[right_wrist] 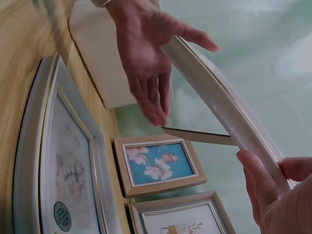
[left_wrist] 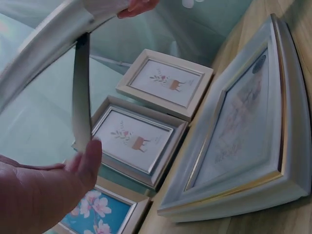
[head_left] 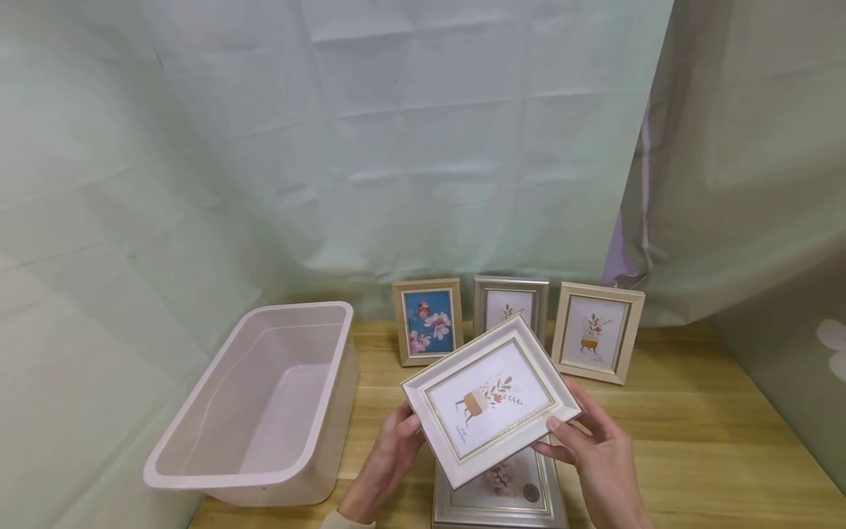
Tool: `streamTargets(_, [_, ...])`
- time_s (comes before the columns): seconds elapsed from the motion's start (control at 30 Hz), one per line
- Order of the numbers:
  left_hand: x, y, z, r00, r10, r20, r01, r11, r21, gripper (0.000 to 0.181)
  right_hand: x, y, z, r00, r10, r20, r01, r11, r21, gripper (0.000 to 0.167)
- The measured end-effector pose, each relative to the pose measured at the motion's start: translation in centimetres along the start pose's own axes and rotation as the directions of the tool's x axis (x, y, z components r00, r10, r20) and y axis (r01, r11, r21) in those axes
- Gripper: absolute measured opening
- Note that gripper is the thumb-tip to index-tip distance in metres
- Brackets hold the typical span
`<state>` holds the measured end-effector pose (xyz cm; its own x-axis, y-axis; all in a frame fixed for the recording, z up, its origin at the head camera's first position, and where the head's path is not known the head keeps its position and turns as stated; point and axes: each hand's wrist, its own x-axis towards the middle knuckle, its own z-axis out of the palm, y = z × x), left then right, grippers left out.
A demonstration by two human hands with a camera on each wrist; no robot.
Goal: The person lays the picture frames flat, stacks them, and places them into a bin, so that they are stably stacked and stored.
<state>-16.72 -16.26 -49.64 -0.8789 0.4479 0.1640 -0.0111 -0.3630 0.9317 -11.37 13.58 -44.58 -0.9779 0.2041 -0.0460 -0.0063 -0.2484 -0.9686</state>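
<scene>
Head view: your right hand (head_left: 603, 454) pinches the tilted picture frame (head_left: 490, 400) above the tabletop (head_left: 694, 426), before three frames (head_left: 507, 310) along the back edge; its caption (head_left: 465, 433) is illegibly small. Left wrist view: your left hand (left_wrist: 44, 192) is at its back stand (left_wrist: 82, 92). Right wrist view: your left fingers (right_wrist: 141, 97) are straight, together; the round label (right_wrist: 62, 216) on the lower frame (right_wrist: 70, 178) is unreadable.

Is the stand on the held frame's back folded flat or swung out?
Swung out: both wrist views show the stand angling away from the held frame, leaving an open gap.
</scene>
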Motion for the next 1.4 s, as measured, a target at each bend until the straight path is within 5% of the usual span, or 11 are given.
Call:
streamTargets(0.27, [-0.2,-0.1,0.4,0.999,-0.026,0.024,0.027,0.998,-0.048,0.041,-0.2,0.2,-0.1,0.999,0.042,-0.011,-0.042,0.999,0.015,0.074])
streamTargets(0.37, [-0.1,0.1,0.6,0.999,-0.024,0.042,0.027,0.996,-0.08,0.035,-0.2,0.4,-0.2,0.999,0.034,-0.006,-0.034,0.999,0.038,0.072])
streamTargets(0.67, [0.1,0.2,0.7,0.999,-0.047,0.012,0.047,0.996,-0.07,0.05,-0.2,0.7,-0.2,1.0,0.016,-0.008,-0.016,0.997,0.073,0.067])
streamTargets(0.97, [-0.1,0.4,1.1,0.999,0.013,-0.038,-0.016,0.997,-0.073,0.07,0.0,0.9,-0.3,0.999,0.031,-0.042,-0.028,0.997,0.072,0.068])
streamTargets(1.4, [-0.8,0.9,1.5,0.984,0.037,-0.174,-0.04,0.999,-0.014,0.077,0.5,1.7,-0.7,0.995,0.056,-0.085,-0.049,0.996,0.075,0.07])
